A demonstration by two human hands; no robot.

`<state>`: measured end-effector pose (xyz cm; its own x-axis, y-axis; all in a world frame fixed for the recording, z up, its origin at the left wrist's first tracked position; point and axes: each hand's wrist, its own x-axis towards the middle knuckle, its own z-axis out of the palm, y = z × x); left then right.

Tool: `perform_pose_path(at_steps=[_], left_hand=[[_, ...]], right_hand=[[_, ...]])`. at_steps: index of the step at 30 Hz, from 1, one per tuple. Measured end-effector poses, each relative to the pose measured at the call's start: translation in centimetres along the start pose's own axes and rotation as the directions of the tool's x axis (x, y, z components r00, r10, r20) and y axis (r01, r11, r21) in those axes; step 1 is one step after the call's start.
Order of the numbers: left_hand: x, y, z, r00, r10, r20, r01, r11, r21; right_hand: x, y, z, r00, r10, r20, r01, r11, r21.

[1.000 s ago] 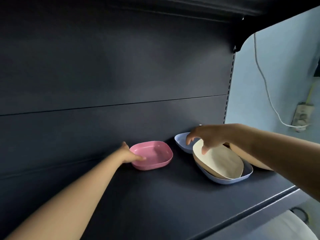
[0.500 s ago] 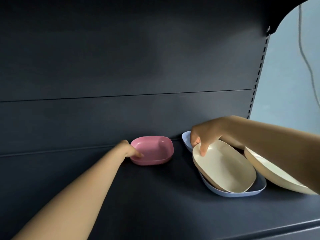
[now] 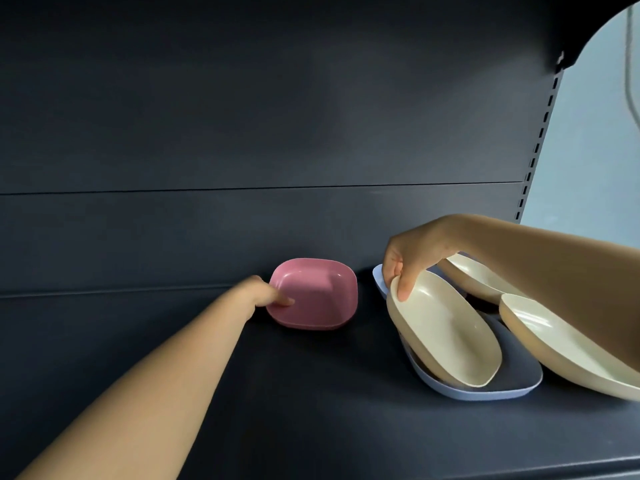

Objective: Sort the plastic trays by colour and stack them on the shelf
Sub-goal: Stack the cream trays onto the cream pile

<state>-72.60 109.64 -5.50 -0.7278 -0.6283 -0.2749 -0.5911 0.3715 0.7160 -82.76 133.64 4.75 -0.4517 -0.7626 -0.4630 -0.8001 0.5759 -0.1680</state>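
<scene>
Mid-sort: my left hand [image 3: 273, 296] grips the pink tray [image 3: 320, 292] by the shelf's [image 3: 277, 410] back edge, my right hand [image 3: 412, 259] pinches a cream tray [image 3: 446, 337] tilted in the blue one [image 3: 519, 379], probably lifting out next.

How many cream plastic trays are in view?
3: one cream plastic tray tilted in the blue tray, gripped by the right hand; one far right; one behind, under the forearm. More may be hidden.
</scene>
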Motion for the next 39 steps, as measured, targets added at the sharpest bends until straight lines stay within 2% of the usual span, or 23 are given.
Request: perform_pose_path(at_steps=[3, 6, 12, 16, 19, 24, 28, 32, 39], left_hand=[[-0.8, -0.8, -0.7, 1.0, 0.01, -0.012, -0.012, 0.985, -0.173], [-2.2, -1.8, -2.1, 1.0, 0.006, 0.006, -0.004, 0.912, -0.411], [-5.5, -4.9, -6.3, 0.987, 0.057, -0.15, -0.128, 0.844, -0.52], [-7.6, -8.4, -10.5, 0.962, 0.029, -0.272, -0.186, 0.799, -0.571], [-9.1, -11.8, -14.2, 0.94, -0.013, -0.342, -0.212, 0.762, -0.611], [-12.2, -18.4, -21.0, 0.898, -0.056, -0.436, -0.257, 0.738, -0.624], [-15.0, -24.0, -26.8, 0.887, -0.04, -0.461, -0.278, 0.751, -0.599], [-17.8, -29.8, -32.4, 0.863, -0.027, -0.504, -0.294, 0.785, -0.545], [-21.2, -39.1, -41.0, 0.826, -0.062, -0.561, -0.264, 0.836, -0.481]], right_hand=[[-0.2, -0.7, -0.7, 0.998, -0.044, -0.051, 0.047, 0.998, 0.052], [-0.4, -2.0, -1.4, 0.981, -0.109, -0.159, 0.13, 0.983, 0.127], [-0.1, -6.6, -1.5, 0.899, -0.191, -0.393, 0.306, 0.917, 0.256], [1.4, -11.0, -0.5, 0.844, -0.113, -0.525, 0.368, 0.834, 0.412], [3.1, -15.2, 1.0, 0.808, 0.022, -0.589, 0.431, 0.66, 0.616], [6.1, -24.7, 5.0, 0.832, 0.194, -0.519, 0.461, 0.279, 0.843], [8.4, -33.3, 8.7, 0.863, 0.272, -0.425, 0.424, 0.066, 0.903], [9.7, -42.2, 11.8, 0.878, 0.278, -0.389, 0.413, -0.032, 0.91], [11.4, -55.2, 14.6, 0.886, 0.232, -0.401, 0.43, -0.087, 0.899]])
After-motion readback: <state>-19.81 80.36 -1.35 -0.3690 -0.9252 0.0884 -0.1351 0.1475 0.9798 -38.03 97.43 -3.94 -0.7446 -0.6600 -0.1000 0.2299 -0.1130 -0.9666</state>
